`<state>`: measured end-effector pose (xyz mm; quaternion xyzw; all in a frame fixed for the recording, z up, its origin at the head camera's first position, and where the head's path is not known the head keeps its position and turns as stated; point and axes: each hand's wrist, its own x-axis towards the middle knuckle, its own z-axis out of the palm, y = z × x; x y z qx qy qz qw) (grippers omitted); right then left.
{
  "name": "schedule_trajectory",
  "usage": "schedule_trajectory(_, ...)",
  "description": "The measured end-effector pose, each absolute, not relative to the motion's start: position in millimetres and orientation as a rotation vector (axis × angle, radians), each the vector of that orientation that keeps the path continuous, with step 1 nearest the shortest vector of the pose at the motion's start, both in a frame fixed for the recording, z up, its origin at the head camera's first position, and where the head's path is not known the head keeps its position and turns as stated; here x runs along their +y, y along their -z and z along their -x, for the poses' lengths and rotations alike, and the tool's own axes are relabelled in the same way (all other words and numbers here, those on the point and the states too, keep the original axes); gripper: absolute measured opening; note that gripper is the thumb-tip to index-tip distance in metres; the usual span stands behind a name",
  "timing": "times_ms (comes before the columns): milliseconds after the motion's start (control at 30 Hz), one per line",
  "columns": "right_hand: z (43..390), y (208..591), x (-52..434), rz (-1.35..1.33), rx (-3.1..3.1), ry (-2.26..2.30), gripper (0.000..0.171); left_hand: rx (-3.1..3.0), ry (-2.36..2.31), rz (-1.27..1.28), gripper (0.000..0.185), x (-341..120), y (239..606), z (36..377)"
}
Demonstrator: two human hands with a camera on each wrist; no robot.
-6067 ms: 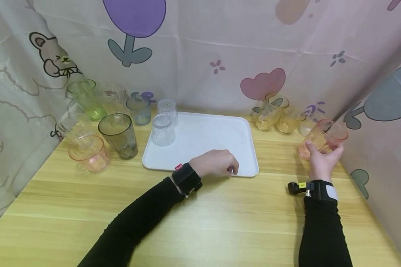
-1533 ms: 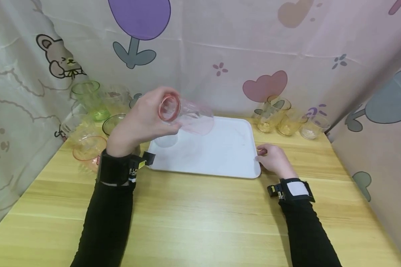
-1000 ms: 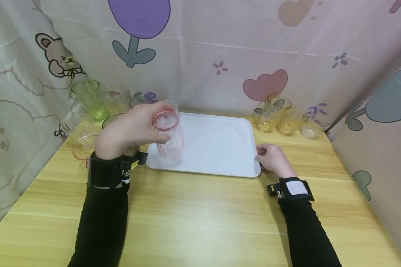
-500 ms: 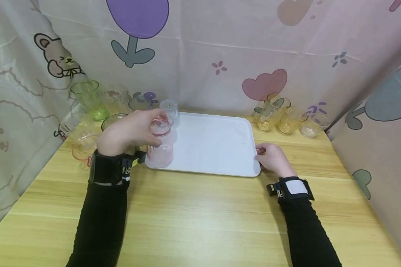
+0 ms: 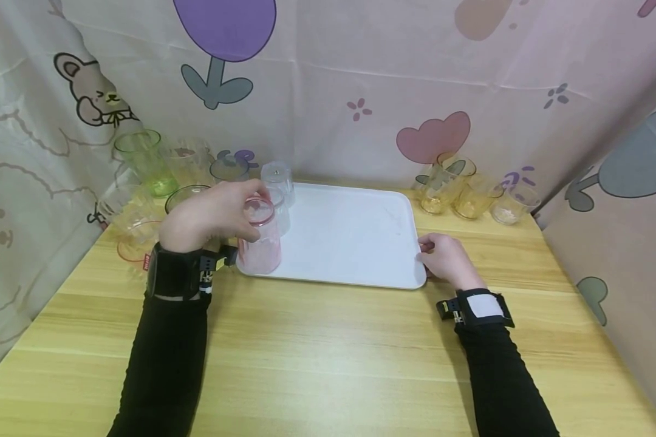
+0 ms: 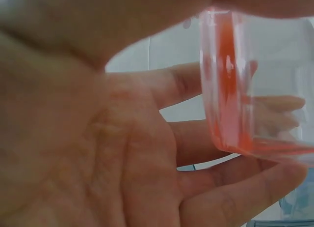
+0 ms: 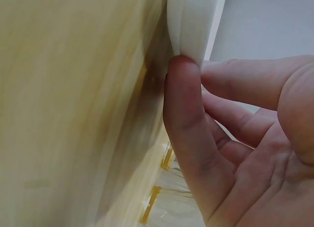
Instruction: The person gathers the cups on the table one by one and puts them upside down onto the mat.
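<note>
Head view: the desk (image 5: 328,340) carries a white tray (image 5: 355,243), and the change is on that tray. The pink cup (image 5: 259,240), which a second and a half back was up in the air and lying sideways in the left hand (image 5: 210,215), has been turned mouth-down and now stands at the tray's 8 o'clock corner. The left hand still has its fingers curled round the cup's top, so the grip is clamped on, not yet let go. That makes it the third upturned cup in the row, the placing looks all but done, and only the release is left.

Over at the tray's 4 o'clock corner the right hand (image 5: 443,258) has not budged; the right wrist view shows its thumb (image 7: 184,119) pressed against the tray's rim (image 7: 189,25), fingers loosely bent, steadying rather than clutching.

Containers now. The tray holds the pink cup and, just behind it toward 10 o'clock, two clear cups (image 5: 277,182), both upside down. At the desk's 10 o'clock stands an upright cluster with a green cup (image 5: 142,161) at the back. At 2 o'clock, yellow cups (image 5: 459,191) stand together. Every cup looks empty.
</note>
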<state>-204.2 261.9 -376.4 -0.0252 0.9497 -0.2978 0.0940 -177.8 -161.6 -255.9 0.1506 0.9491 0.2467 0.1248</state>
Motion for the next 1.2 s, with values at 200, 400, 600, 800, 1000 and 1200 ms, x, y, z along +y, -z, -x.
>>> schedule_trajectory(200, 204.1, 375.7, 261.3, 0.076, 2.828, 0.883, 0.041, 2.785, -0.679, -0.429, 0.067, -162.7, 256.1, 178.4)
schedule_trajectory(400, 203.3, 376.8, 261.9, 0.074, 2.840, 0.865, 0.041, 2.792, -0.657, -0.409, 0.066, -161.4, 256.4, 178.6)
schedule_trajectory(600, 203.4, 376.5, 261.5, 0.068, 2.832, 0.869, 0.042, 2.795, -0.624, -0.374, 0.065, -159.2, 256.4, 178.9)
schedule_trajectory(800, 203.7, 375.8, 260.5, 0.071, 2.840, 0.856, 0.042, 2.801, -0.621, -0.359, 0.062, -159.3, 255.9, 178.6)
schedule_trajectory(1000, 204.2, 376.7, 261.2, 0.091, 2.876, 0.815, 0.042, 2.805, -0.630, -0.395, 0.062, -158.1, 256.3, 178.8)
schedule_trajectory(1200, 204.0, 378.7, 261.7, 0.092, 2.880, 0.803, 0.042, 2.818, -0.614, -0.393, 0.068, -158.2, 255.8, 177.2)
